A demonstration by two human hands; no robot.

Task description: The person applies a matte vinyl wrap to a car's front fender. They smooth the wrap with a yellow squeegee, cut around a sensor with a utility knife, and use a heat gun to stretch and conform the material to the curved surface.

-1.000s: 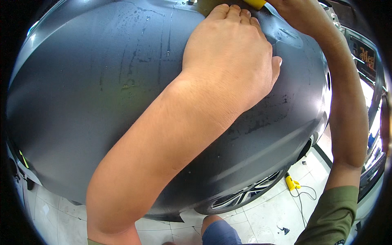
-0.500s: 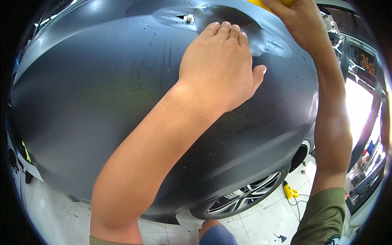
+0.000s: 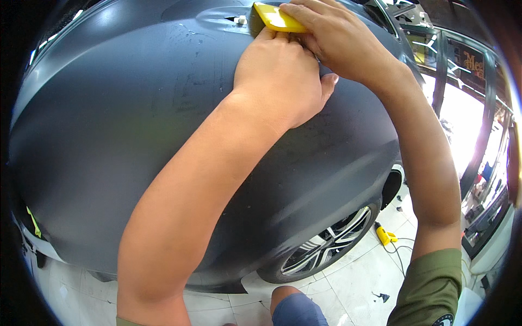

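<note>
Before me curves a car's matte dark grey body panel [image 3: 136, 125], with water drops and streaks near its top. My left hand [image 3: 280, 79] lies palm down on it at the door-handle recess, fingers stretched out and thumb apart. It holds nothing. A yellow squeegee [image 3: 280, 20], flat with rounded corners, is gripped in my right hand [image 3: 340, 41] just beyond the left fingers and hides their tips. Left of the squeegee, a small white piece [image 3: 240, 20] shows in a slot in the panel.
Below the panel is a car wheel [image 3: 329, 242] with silver spokes. A yellow and black heat gun [image 3: 385, 234] with a cord lies on the white tiled floor [image 3: 348, 293], and dark scraps [image 3: 382, 296] lie nearby. Glass doors [image 3: 462, 108] stand at the right.
My right hand has brought the squeegee left and down, from the top right edge to my left fingertips. The left hand stays on the panel; the view has shifted slightly.
</note>
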